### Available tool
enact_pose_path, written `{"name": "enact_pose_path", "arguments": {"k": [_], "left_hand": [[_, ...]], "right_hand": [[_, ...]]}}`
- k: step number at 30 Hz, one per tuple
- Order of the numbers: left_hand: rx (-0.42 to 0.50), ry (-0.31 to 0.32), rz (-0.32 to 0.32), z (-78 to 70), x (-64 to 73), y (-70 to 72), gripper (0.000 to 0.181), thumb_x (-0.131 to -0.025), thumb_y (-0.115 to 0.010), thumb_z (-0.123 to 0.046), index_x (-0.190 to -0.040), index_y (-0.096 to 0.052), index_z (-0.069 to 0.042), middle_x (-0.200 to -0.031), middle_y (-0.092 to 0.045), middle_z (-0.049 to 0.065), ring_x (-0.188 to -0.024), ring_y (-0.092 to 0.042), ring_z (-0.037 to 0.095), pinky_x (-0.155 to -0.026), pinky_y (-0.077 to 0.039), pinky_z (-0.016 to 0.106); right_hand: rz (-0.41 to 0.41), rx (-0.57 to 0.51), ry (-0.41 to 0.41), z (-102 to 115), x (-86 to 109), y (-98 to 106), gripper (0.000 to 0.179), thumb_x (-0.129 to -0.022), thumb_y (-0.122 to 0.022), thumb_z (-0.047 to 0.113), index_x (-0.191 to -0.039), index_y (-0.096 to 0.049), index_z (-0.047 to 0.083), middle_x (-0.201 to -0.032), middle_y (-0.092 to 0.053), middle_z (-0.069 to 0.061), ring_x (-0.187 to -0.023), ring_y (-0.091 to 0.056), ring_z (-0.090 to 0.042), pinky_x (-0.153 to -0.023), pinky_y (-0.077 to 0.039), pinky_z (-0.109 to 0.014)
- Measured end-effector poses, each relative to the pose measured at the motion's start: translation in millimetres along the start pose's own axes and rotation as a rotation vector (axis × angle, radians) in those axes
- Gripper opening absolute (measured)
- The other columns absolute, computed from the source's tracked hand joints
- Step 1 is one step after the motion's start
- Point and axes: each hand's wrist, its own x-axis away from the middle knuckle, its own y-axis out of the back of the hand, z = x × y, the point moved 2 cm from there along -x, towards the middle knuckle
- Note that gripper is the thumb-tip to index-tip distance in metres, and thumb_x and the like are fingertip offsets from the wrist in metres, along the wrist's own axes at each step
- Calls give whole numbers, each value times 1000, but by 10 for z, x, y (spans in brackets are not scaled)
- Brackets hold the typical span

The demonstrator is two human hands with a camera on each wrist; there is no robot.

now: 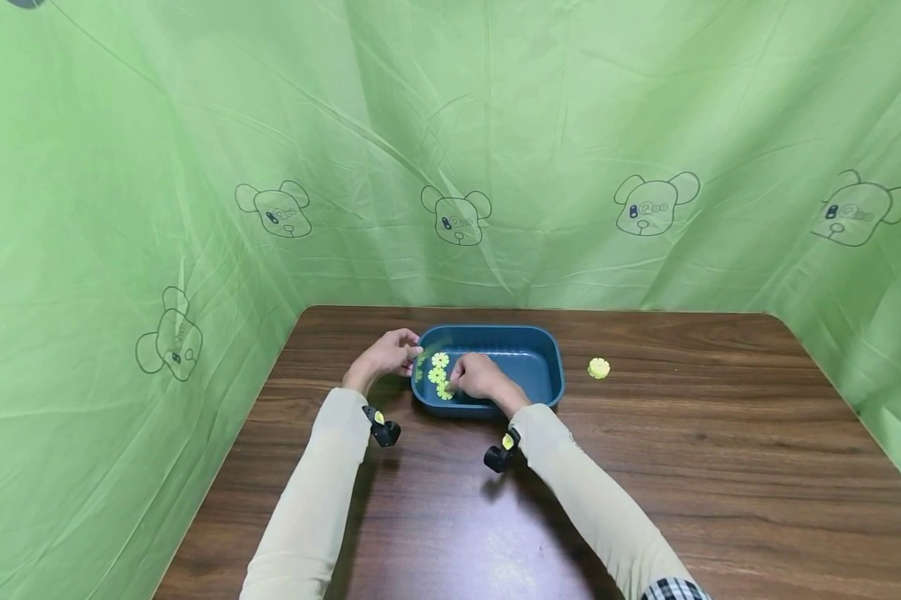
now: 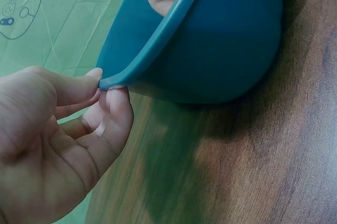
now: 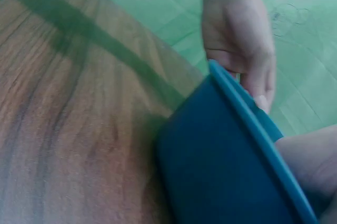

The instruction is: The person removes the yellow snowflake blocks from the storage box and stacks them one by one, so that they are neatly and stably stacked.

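The left hand (image 1: 390, 357) is pinching the rim of the blue basin (image 1: 525, 367) at its left end. The right hand (image 1: 480, 377) is reaching inside, bent fingers meeting the nearest of three yellow flowers (image 1: 437, 375); whether it is gripping one, I cannot tell. The basin is standing on the counter (image 1: 720, 433). The left wrist view is showing the pinch closely; only the head view is showing the flowers, plus a yellow piece (image 1: 598, 368) lying right of the basin.

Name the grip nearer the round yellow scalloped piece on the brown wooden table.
Right. The right grip is inside the blue rectangular basin, left of the yellow piece; the left grip pinches the basin's left rim, farther away.
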Motion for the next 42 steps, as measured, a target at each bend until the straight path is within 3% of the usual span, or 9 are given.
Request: {"name": "enact_pose_path", "arguments": {"k": [7,15,26,35,42], "left_hand": [[8,-2,-6,23,-38,0,28,-100,-49,-13,-126,-46,-2,-99,-52,17,-69,-55,16,-88,-53,50],[21,-13,-1,13,-26,6,27,-100,-49,-12,-125,-46,-1,-87,-50,9,-65,-54,15,-85,-54,49],[3,0,-5,-10,2,-13,28,-100,-49,-13,-125,-46,-2,-90,-50,9,-67,-55,15,-88,-53,50],[2,-3,-5,-16,-4,-1,28,-100,-49,-13,-126,-46,-2,-90,-50,10,-67,-55,15,-80,-56,43],[31,-11,10,-15,-17,-5,35,-100,-48,-10,-131,-42,5,-96,-50,16,-66,-54,15,-78,-57,41]], "right_hand": [[-83,-189,-14,-121,48,133,13,-83,-75,22,-78,-70,11,-79,-66,2,-72,-54,-11,-65,-43,-24],[-132,-348,-95,-262,114,306,15,-85,-73,27,-85,-69,12,-91,-66,-2,-80,-54,-15,-66,-43,-25],[-219,-399,-63,-386,272,598,17,-88,-70,25,-92,-68,10,-93,-64,-5,-84,-54,-18,-72,-45,-27],[-298,-428,-69,-541,431,853,21,-88,-69,27,-95,-67,7,-97,-64,-8,-86,-54,-19,-72,-44,-27],[-358,-443,-87,-723,529,1018,23,-90,-67,24,-97,-66,2,-103,-64,-14,-95,-54,-24,-78,-42,-27]]}}
